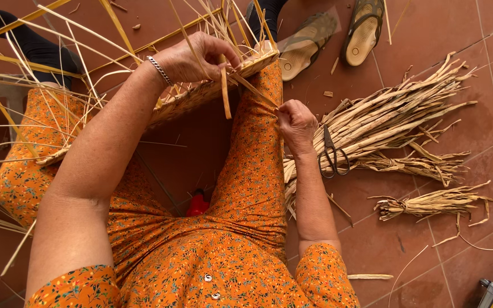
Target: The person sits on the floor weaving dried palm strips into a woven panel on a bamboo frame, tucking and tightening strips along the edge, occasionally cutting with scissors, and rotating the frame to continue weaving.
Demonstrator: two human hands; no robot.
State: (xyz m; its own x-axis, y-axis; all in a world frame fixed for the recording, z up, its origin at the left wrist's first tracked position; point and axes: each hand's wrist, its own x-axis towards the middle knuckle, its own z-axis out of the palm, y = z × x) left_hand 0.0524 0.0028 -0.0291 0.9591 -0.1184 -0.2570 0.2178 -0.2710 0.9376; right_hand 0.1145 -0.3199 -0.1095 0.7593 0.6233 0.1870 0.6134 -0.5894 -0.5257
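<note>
Woven basket work point(212, 88), resting across the knees in the upper middle of the frame, is at the weaving step: its rim is held by the left hand point(198, 57), grip pinched on a flat strand point(224, 91), while a thin strip point(255, 90) is pulled taut by the right hand point(296, 122), grip pressed together on it. Next, judging by this, the strip needs tucking between the upright stakes point(75, 68); scissors point(332, 155) lie on the reed bundle point(389, 122) at right.

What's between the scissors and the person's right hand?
In the head view, only dried straw: the scissors lie on the big straw bundle, and the bundle's near stalks fill the short stretch to the right hand, which pinches a strand.
</note>
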